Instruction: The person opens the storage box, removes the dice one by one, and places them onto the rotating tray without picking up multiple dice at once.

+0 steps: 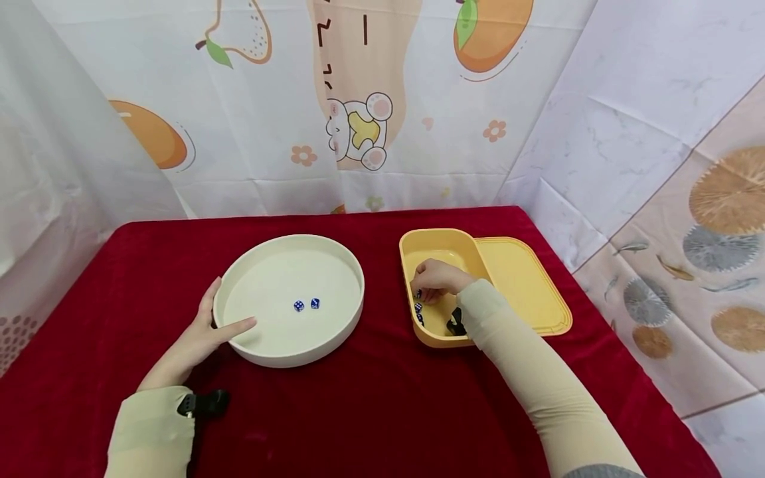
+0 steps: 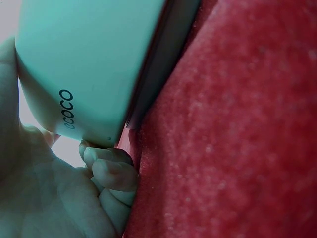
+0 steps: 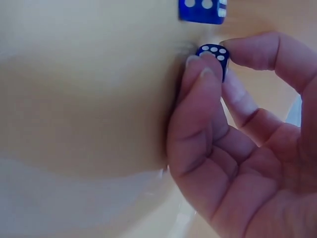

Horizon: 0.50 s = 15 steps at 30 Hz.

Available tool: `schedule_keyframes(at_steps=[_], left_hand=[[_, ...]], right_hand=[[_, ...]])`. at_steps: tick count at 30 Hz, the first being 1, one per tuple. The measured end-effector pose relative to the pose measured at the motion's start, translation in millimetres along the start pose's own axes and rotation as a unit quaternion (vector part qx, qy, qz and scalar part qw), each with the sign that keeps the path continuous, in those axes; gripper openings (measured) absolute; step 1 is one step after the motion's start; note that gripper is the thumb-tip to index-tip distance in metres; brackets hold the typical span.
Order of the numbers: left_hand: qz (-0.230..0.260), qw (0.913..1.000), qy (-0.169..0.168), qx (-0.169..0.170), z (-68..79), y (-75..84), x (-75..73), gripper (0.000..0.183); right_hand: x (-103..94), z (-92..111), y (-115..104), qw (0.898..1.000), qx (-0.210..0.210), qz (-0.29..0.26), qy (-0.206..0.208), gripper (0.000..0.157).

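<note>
My right hand [image 1: 439, 277] reaches inside the yellow box [image 1: 445, 340]. Between thumb and fingertips it pinches a blue die with white dots [image 3: 217, 54], seen closely in the right wrist view. Another blue die [image 3: 203, 10] lies just beyond it. More blue dice [image 1: 419, 308] sit along the box's left wall. At the left, my left hand [image 1: 200, 335] holds the side of a round white tray [image 1: 287, 362], thumb over the rim; other fingers [image 2: 116, 173] curl at its lower edge in the left wrist view. Two blue dice [image 1: 299, 306] lie in the tray.
A yellow lid [image 1: 522, 285] lies at the box's right, partly behind it. Red cloth [image 1: 335, 418] covers the table. A printed curtain [image 1: 257, 133] hangs behind, and another patterned sheet [image 1: 669, 265] stands along the right side.
</note>
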State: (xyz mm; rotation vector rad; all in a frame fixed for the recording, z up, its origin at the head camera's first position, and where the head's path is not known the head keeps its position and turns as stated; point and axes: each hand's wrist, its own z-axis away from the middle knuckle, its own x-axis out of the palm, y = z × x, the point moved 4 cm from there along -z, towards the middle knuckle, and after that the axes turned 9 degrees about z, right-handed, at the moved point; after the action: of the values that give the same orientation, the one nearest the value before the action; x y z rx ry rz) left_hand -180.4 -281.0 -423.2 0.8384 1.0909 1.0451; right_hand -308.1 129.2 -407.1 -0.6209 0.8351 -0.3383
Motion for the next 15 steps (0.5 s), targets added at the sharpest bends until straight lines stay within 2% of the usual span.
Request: schedule_keyframes(at_steps=[3,6,10,15], left_hand=[[0.003,1.0000,0.000,0.001,-0.2,-0.6,0.5,0.113],[0.005,1.0000,0.000,0.002,-0.2,-0.2,0.7,0.113],[0.003,1.0000,-0.003,0.002,0.2,0.3,0.9,0.113],[0.000,1.0000,-0.007,0.001,0.1,0.2,0.5,0.112]], right_hand=[[-1.4,0.9,0.9,1.000,-0.003,-0.008,-0.002,0.004],[-4.8,2.6,1.8,1.000,-0.009,-0.016,0.000,0.010],[-12.5,4.9,3.2,0.999,-0.020,-0.028,0.021,0.019],[-24.2,9.9,-1.4,0.997,-0.038,-0.049,0.052,0.018]])
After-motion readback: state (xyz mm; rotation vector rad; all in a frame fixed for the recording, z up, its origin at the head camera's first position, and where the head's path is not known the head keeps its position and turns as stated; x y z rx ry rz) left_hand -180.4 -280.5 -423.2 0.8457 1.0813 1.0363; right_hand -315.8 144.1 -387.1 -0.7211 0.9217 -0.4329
